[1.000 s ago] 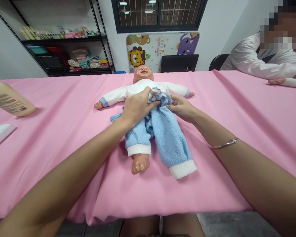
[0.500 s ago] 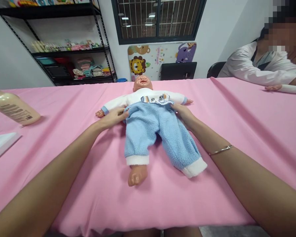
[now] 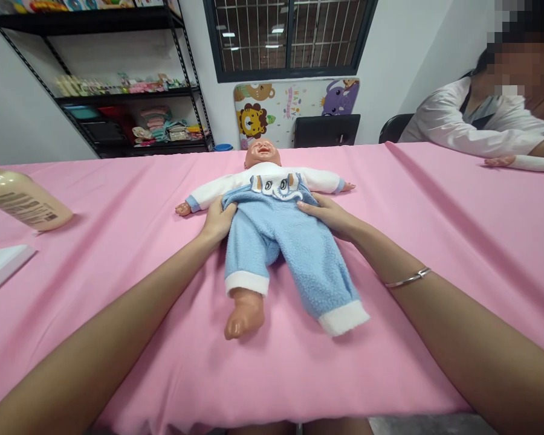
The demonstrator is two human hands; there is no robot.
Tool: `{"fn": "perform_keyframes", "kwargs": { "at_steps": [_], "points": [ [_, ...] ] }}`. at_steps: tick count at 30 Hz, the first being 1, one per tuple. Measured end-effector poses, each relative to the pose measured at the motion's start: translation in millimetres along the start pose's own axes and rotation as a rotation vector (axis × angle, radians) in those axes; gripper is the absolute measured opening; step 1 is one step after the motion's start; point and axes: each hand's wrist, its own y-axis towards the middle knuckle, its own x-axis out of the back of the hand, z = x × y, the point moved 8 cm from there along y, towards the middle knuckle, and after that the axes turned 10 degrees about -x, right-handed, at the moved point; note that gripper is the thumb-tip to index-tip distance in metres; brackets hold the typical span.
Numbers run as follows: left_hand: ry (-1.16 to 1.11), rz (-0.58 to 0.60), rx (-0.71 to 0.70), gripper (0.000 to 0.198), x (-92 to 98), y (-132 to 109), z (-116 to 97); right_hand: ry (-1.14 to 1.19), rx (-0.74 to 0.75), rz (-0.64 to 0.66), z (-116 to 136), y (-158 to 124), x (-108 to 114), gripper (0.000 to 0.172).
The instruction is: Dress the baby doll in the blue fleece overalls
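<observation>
A baby doll (image 3: 263,154) lies on its back on the pink table cover (image 3: 118,199), head away from me. It wears a white top and light blue fleece overalls (image 3: 281,235) with an elephant bib. My left hand (image 3: 217,219) grips the overalls at the doll's left hip, fingers curled on the fabric. My right hand (image 3: 329,214) holds the other side of the waist, thumb over the fleece. One bare foot (image 3: 242,317) sticks out of a trouser leg; the other leg's cuff (image 3: 343,317) shows no foot.
A beige bottle (image 3: 25,199) lies at the left, with a white flat object (image 3: 2,266) nearer me. Another person in a white coat (image 3: 476,121) leans on the table at the right. Shelves (image 3: 131,121) and a cartoon mat (image 3: 294,103) stand behind.
A second ago both hands bunched the overalls at the doll's chest. The garment now lies spread with the bib up, and both hands sit at the waist sides.
</observation>
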Motion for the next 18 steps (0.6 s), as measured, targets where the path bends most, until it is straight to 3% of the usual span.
{"fn": "perform_keyframes", "kwargs": {
  "at_steps": [2,4,5,7,8,10,12,15,18],
  "points": [
    [0.071,0.015,0.015,0.018,3.0,2,0,0.016,0.004,0.041,3,-2,-6,0.048],
    [0.180,-0.070,-0.125,0.026,13.1,0,-23,0.029,0.010,0.054,5,-2,-10,0.049],
    [0.234,-0.130,-0.280,0.031,17.0,-4,-46,0.034,0.007,0.044,6,-2,-11,0.050],
    [0.309,-0.166,-0.722,0.036,11.1,-28,-107,0.039,-0.010,0.010,5,-2,-11,0.052],
    [0.331,-0.112,-0.957,0.037,0.0,-47,-136,0.046,-0.015,0.001,5,-3,-11,0.052],
    [0.335,0.162,-1.363,0.038,-32.6,-91,-179,0.067,-0.009,0.010,5,-3,-14,0.053],
    [0.322,0.408,-1.584,0.037,-58.0,-129,-202,0.088,-0.001,0.028,5,-4,-17,0.054],
    [0.321,0.617,-1.669,0.024,-80.1,-159,-214,0.100,-0.008,0.021,3,-3,-17,0.058],
    [0.328,0.669,-1.624,0.016,-86.9,-164,-214,0.116,-0.018,0.035,2,-2,-19,0.055]
  ]
}}
